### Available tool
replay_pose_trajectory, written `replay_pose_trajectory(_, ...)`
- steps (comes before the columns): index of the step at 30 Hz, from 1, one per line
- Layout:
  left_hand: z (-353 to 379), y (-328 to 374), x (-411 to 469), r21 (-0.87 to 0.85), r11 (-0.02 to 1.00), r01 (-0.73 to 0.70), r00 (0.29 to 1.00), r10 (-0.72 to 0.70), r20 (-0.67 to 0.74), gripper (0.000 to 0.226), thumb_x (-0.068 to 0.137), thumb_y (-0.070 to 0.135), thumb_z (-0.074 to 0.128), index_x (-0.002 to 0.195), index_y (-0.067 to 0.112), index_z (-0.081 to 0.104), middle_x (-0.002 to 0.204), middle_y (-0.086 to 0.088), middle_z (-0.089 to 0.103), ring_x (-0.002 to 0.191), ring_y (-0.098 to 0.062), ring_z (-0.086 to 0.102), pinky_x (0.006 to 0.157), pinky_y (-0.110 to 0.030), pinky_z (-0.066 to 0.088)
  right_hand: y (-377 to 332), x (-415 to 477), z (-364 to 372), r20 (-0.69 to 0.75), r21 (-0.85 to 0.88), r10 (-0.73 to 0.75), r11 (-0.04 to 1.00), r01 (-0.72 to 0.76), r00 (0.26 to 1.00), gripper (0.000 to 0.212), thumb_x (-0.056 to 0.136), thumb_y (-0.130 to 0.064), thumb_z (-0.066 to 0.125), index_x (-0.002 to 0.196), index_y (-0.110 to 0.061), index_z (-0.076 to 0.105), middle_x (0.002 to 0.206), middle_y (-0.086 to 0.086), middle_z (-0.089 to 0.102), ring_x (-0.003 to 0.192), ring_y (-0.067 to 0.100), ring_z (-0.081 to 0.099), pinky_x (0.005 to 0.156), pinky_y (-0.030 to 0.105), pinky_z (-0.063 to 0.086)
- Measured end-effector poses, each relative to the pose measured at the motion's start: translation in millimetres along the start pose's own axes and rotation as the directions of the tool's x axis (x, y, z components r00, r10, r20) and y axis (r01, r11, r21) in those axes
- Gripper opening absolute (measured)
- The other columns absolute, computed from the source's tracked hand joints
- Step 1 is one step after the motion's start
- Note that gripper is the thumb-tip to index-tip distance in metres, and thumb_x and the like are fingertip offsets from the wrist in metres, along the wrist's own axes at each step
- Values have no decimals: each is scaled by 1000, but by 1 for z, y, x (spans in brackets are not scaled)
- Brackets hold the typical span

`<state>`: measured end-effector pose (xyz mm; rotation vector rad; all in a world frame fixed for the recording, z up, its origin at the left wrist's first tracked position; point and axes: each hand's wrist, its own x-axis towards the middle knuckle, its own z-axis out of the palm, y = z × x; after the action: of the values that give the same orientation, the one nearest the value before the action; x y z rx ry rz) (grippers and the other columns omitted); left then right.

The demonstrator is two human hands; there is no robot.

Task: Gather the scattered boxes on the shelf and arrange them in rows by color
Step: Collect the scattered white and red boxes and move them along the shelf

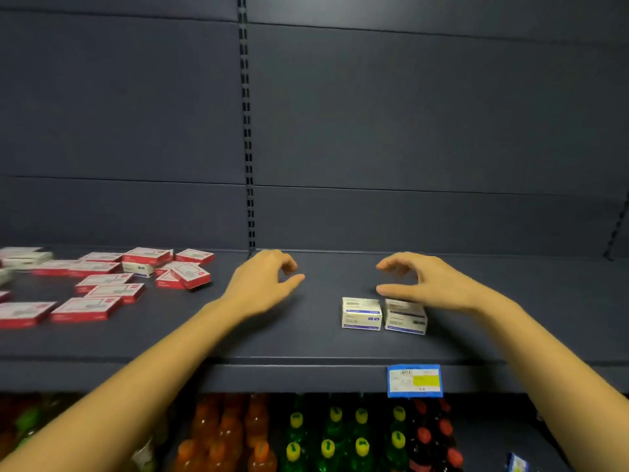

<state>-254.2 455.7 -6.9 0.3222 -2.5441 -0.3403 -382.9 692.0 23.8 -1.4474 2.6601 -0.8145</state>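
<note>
So both hands are empty with fingers loosely curled and apart: the left hand (265, 281) hovers over the bare middle of the dark grey metal shelf (306, 338), and the right hand (418, 284) hangs just above the small white cardboard boxes with blue stripes (361, 313). Those sit side by side near the front edge, right of centre. The flat red-and-white cardboard boxes (85, 308) are scattered at all angles over on the left end, a few piled on each other, well apart from the blue ones.
</note>
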Motion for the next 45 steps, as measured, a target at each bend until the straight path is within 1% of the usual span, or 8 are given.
replay_pose_trajectory(8, -52, -51, -53, 91, 965, 244, 966, -234, -106, 29, 87, 37, 56, 107, 17, 62, 112, -2, 63, 98, -18, 57, 86, -36, 50, -72, 55, 44, 57, -81, -232, 968, 236, 971, 31, 86, -39, 59, 116, -29, 56, 120, -9, 57, 106, 11, 54, 95, 37, 46)
replay_pose_trajectory(13, -86, -95, -82, 160, 921, 355, 928, -326, -180, 25, 87, 37, 56, 103, 19, 62, 111, 0, 63, 94, -13, 53, 80, -30, 47, -119, 87, 79, 124, -128, -286, 945, 301, 950, 33, 87, -42, 56, 118, -28, 55, 123, -10, 58, 109, 11, 55, 93, 35, 47)
replay_pose_trajectory(21, -127, -165, -94, 201, 904, 378, 919, -339, -202, 27, 87, 37, 55, 106, 19, 63, 111, 0, 63, 96, -13, 53, 82, -34, 48, -184, 140, 134, 117, -211, -192, 954, 214, 974, 39, 86, -49, 53, 115, -23, 57, 122, -4, 60, 109, 18, 57, 87, 35, 47)
replay_pose_trajectory(26, -138, -207, -82, 223, 917, 331, 939, -298, -170, 25, 87, 38, 55, 105, 21, 61, 114, 2, 61, 103, -14, 52, 85, -35, 46, -209, 166, 160, 148, -330, -9, 942, 58, 989, 60, 72, -68, 57, 103, -17, 54, 112, 0, 60, 97, 21, 55, 74, 33, 41)
replay_pose_trajectory(31, -137, -242, -62, 188, 950, 250, 965, -228, -132, 25, 88, 38, 54, 105, 21, 62, 117, 2, 61, 101, -10, 50, 82, -28, 42, -219, 179, 174, 179, -381, 90, 924, -15, 980, 53, 73, -57, 63, 108, -18, 55, 114, 2, 61, 101, 23, 57, 75, 33, 43)
replay_pose_trajectory(36, -126, -259, -28, 92, 977, 192, 981, -193, 3, 30, 86, 31, 59, 114, 20, 58, 127, 0, 55, 112, -15, 52, 92, -31, 44, -223, 181, 170, 111, -367, 95, 929, -48, 989, 49, 73, -54, 66, 110, -23, 57, 112, -2, 61, 99, 20, 57, 74, 31, 42)
replay_pose_trajectory(41, -114, -268, 13, -20, 984, 177, 951, -166, 261, 58, 83, 26, 64, 135, 18, 39, 146, -4, 37, 132, -23, 38, 108, -38, 34, -223, 174, 167, 19, -340, 86, 938, -74, 996, 49, 70, -52, 69, 109, -25, 57, 112, -3, 61, 100, 20, 58, 74, 31, 42)
replay_pose_trajectory(45, -109, -278, 31, 8, 989, 148, 897, -138, 420, 49, 85, 21, 63, 130, 18, 44, 140, -5, 42, 124, -21, 44, 103, -36, 37, -219, 166, 166, -8, -325, 95, 941, -92, 995, 50, 69, -52, 71, 108, -25, 56, 112, -4, 61, 99, 18, 58, 75, 32, 45)
